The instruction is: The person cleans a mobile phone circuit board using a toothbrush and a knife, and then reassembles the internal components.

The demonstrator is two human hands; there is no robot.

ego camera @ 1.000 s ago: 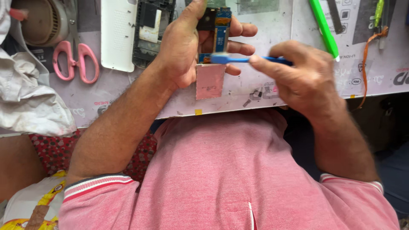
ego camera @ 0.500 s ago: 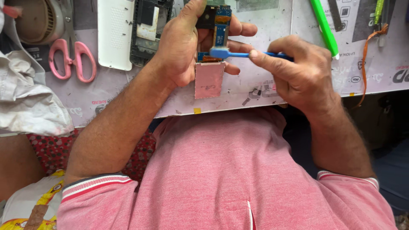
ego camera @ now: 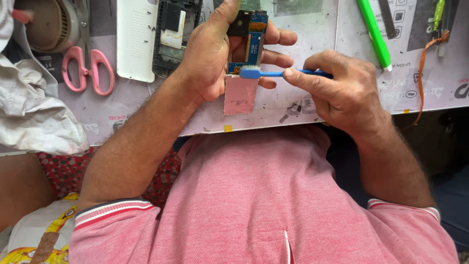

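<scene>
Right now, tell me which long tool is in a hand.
The blue brush, pinched in the right hand. The green pen lies untouched on the table.

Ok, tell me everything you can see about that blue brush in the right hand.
The slim blue plastic brush looks like a toothbrush: a straight narrow handle and a small head with short pale bristles. It lies level, head pointing left. The right hand pinches the handle between thumb and fingers, hiding its rear end. The bristles press on the blue circuit board that the left hand holds, just above a pink rectangular patch.
</scene>
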